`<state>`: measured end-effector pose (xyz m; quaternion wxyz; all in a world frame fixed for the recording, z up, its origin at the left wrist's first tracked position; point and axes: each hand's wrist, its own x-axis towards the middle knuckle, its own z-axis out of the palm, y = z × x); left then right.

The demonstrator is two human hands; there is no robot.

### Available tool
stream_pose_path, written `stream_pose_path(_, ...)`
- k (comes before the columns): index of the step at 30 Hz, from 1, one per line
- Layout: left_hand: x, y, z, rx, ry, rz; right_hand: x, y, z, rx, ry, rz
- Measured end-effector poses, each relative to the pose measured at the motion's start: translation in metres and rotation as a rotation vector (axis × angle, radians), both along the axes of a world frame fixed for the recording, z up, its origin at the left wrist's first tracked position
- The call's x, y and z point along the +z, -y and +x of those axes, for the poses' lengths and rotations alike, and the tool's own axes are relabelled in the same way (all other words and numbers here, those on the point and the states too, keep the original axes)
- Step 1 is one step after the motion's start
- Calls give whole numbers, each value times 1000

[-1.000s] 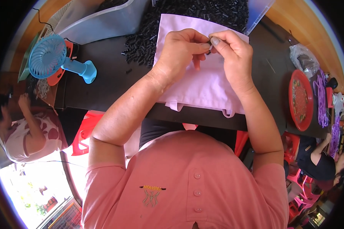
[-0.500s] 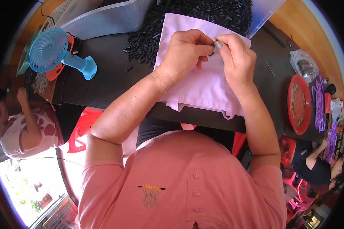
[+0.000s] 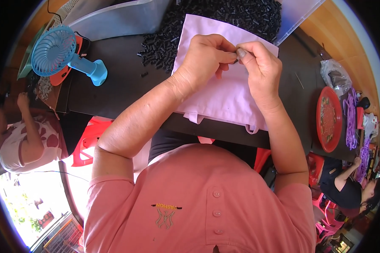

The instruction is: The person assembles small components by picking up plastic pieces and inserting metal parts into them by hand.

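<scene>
My left hand (image 3: 207,55) and my right hand (image 3: 262,71) meet fingertip to fingertip above a pale pink cloth bag (image 3: 223,97). Both are closed in a pinch. Between the fingertips a small black piece (image 3: 236,62) just shows; most of it is hidden, so its exact shape is unclear. The bag lies flat on the dark table (image 3: 114,95), its two handle loops toward me. Beyond and beside the bag spreads a heap of short black tube-like pieces (image 3: 223,17), partly covered by the bag's far edge.
A blue handheld fan (image 3: 55,52) and a translucent bin (image 3: 118,21) stand at the left. At the right are a red tray (image 3: 318,122), a plastic bag (image 3: 335,76), purple cords (image 3: 350,120) and a thin metal stick (image 3: 299,80). People sit on both sides.
My hands stay together over the bag, with the right fingers shifting slightly around the small piece. The whole view has tilted a little. The person at the right has moved slightly.
</scene>
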<state>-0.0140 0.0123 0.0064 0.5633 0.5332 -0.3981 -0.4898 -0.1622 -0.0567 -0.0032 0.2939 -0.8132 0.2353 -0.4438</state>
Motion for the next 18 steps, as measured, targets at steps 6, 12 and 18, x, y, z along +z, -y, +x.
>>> stream_pose_path(6,-2,3,4,7,-107,23,-1,6,-2,87,-11,11)
stream_pose_path(12,-5,5,3,1,-125,5,-10,4,9,-48,-45,-303)
stream_pose_path(18,1,0,4,-54,-219,21,-15,9,6,-141,-48,-545)
